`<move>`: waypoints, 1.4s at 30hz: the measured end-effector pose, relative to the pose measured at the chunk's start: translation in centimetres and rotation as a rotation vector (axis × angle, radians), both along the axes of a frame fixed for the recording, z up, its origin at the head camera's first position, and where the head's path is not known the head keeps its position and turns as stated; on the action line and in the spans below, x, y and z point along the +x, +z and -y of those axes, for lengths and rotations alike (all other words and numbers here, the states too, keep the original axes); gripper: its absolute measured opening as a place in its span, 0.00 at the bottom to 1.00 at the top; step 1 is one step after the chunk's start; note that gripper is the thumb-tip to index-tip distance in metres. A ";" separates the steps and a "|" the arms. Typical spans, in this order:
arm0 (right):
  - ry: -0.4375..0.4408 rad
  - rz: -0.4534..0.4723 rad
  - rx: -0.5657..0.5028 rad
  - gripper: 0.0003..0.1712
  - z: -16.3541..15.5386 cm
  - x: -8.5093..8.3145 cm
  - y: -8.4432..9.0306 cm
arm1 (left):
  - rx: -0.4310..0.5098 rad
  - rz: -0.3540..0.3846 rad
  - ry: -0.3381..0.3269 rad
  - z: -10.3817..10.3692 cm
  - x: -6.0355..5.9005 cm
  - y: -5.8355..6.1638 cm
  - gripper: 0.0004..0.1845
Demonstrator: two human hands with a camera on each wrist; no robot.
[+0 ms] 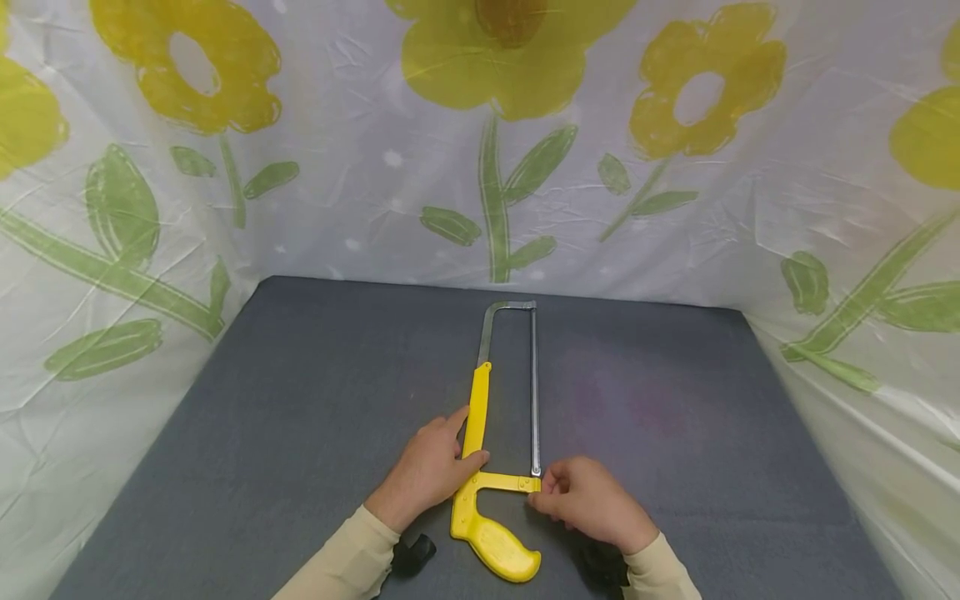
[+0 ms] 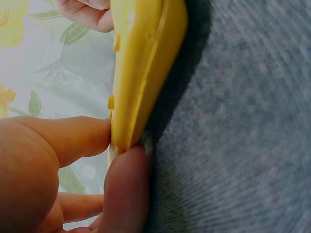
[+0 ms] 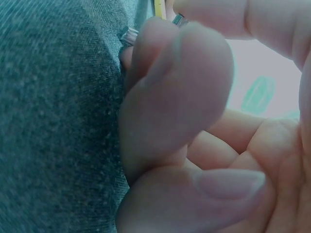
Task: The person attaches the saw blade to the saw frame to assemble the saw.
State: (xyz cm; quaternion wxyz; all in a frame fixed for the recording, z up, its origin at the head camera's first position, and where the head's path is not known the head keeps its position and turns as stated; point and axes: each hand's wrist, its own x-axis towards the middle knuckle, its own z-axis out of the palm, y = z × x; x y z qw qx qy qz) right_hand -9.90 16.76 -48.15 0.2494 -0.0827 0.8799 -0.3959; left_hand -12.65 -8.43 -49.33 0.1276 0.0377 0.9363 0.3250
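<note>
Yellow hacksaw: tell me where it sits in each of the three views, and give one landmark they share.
Head: the hacksaw lies low at centre on the grey mat, left hand on its frame, right hand at the blade's near end.
Left wrist: its yellow frame fills the upper middle, pinched by fingers.
Right wrist: only a yellow sliver at the top edge.
Shared landmark: the grey mat.

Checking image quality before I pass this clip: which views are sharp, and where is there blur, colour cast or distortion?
Head view: evenly lit and sharp on the yellow hacksaw, left hand and right hand, though the wide lens bows the table edges. Left wrist view: very close, soft on fingers. Right wrist view: fingers fill the frame, blurred, with a bluish cast.
</note>
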 end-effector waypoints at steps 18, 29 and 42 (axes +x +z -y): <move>-0.030 0.018 -0.022 0.19 -0.2 -0.1 0.0 | -0.003 -0.019 -0.002 0.0 0.0 -0.1 0.45; -0.006 0.002 -0.045 0.14 -0.3 -0.1 0.0 | -0.003 -0.019 -0.004 0.0 0.1 -0.2 0.45; 0.041 0.015 -0.129 0.10 -0.6 -0.2 0.0 | 0.009 -0.019 0.000 0.1 0.1 -0.2 0.45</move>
